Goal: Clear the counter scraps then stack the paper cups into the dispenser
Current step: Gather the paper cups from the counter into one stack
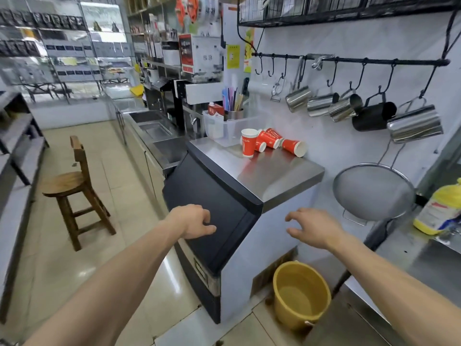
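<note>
Five red paper cups (268, 142), five hanging pitchers (361, 111), one bucket (301, 295), one stool (74, 188).

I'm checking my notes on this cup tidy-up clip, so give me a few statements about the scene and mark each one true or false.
1. One paper cup stands upright on the steel top while the other red cups lie tipped over beside it. True.
2. The left hand is holding a cup. False: it is empty, fingers curled, in front of the machine's dark sloped lid.
3. A yellow bucket sits on the floor beside the machine. True.
4. The right hand rests on the cups. False: it is open and well short of them.
5. Every pitcher on the hook rail is shiny steel. False: one pitcher is black.
</note>
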A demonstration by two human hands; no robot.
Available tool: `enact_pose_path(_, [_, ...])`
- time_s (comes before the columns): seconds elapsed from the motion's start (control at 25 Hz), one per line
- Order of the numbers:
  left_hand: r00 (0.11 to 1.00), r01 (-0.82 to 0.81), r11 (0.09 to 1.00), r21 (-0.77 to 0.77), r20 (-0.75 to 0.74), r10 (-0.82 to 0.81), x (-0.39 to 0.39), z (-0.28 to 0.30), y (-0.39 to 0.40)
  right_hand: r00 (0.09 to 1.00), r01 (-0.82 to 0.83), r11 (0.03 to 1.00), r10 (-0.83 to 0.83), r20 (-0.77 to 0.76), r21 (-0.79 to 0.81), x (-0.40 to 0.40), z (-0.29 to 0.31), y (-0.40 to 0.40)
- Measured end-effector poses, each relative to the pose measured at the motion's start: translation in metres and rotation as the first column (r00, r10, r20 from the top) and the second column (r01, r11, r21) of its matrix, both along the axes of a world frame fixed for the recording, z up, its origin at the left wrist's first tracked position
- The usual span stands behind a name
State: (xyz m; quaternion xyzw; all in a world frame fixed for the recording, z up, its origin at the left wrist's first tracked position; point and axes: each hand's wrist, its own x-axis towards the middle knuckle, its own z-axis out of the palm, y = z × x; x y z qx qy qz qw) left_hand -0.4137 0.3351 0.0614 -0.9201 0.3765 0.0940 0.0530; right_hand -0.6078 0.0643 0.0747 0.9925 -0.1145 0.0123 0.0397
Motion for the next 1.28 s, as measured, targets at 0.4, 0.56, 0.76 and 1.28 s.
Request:
enact_pose_path(0.4, [0.997,-0.071,0.997,-0.037,-0.038,0.070,0.107,0.005,-0.081,0.998,-0.020,0.998,0.023,-0.051,0.056,0.126,0.003,-0.098])
enact_pose_path(0.56, [0.995,-0.093,0.995,-0.039,-0.046,0.091,0.146,0.007,-0.099,0.997,0.014,0.998,-0.009,-0.074,0.062,0.165,0.005,-0.127])
enact_pose_path(0.76, [0.996,-0.067,0.995,-0.079,-0.055,0.063,0.202,0.007,-0.120,0.995,0.071,0.996,-0.067,-0.079,0.048,0.209,0.005,-0.154])
enact_pose_path(1.28, [0.982,0.175,0.969,-0.173,-0.046,-0.185,0.412,0.022,-0.203,0.950,0.313,0.948,-0.312,-0.026,0.059,0.356,0.012,-0.173])
